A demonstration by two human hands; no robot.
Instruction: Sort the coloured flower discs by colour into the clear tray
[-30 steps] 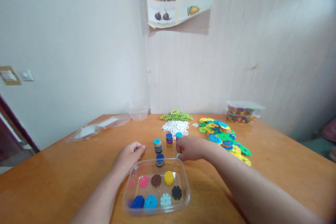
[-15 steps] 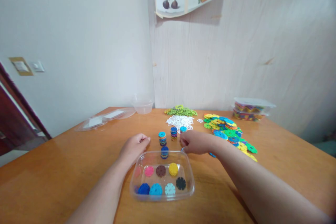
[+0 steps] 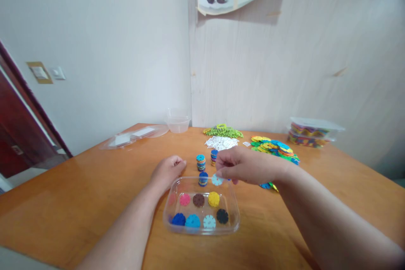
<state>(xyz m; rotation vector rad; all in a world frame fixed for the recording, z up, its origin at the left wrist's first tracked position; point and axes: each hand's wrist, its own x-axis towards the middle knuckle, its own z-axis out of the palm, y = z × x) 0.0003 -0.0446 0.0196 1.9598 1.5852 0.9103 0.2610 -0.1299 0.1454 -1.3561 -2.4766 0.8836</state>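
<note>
My right hand point(image 3: 236, 164) pinches a pale blue notched plastic disc point(image 3: 217, 179) above the far rim of a clear plastic container point(image 3: 166, 211). Spread over the container's bottom are a pink disc point(image 3: 185, 199), a brown disc point(image 3: 198, 200), yellow discs point(image 3: 213, 199), a dark blue disc point(image 3: 179, 220), bright blue discs point(image 3: 193, 221), a pale disc point(image 3: 209, 221) and a black disc point(image 3: 222, 216). Loosely curled, my left hand point(image 3: 169, 172) rests on the table by the container's far left corner; I see nothing in it. Beyond the container stand short disc stacks point(image 3: 201, 163), one partly behind my right hand.
A heap of coloured discs point(image 3: 272, 147) lies to the right, partly behind my right arm. White pieces point(image 3: 221, 142) and green pieces point(image 3: 223, 131) are piled at the back. Filled boxes point(image 3: 311, 132) stand far right; an upright clear tub point(image 3: 178, 122) and flat lids point(image 3: 136, 135) lie back left.
My right hand has come up from the table beside the stacks, and a pale blue disc now shows in its fingers. The left hand stays put beside the container; the view has shifted slightly.
</note>
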